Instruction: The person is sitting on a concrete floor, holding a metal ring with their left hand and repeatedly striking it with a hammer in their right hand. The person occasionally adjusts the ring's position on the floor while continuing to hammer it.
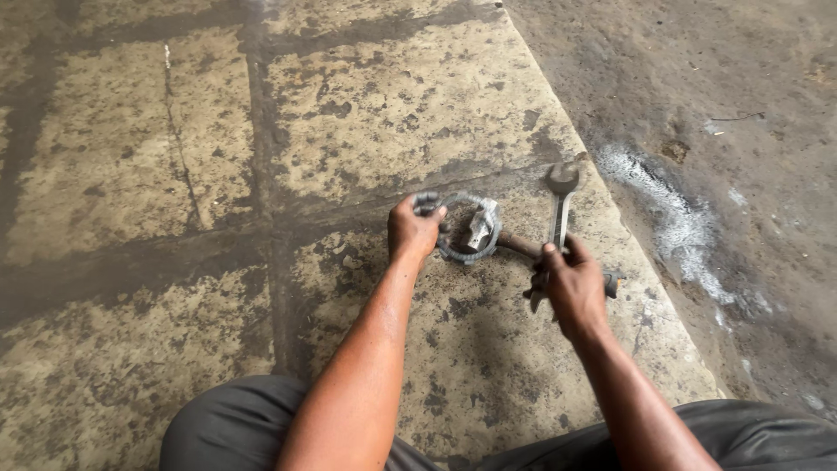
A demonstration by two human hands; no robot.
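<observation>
Steadying a metal ring (468,228) with left hand (412,230) fingers clamped; right hand (571,283) grips a wrench (560,205), seemingly mid-adjustment; realigning likely follows.

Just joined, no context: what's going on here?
A person sits on a stained concrete floor. The left hand grips a metal ring with a hammer head lying inside it. The right hand holds a wrench, its open end pointing away. A brown handle runs between the hands.
</observation>
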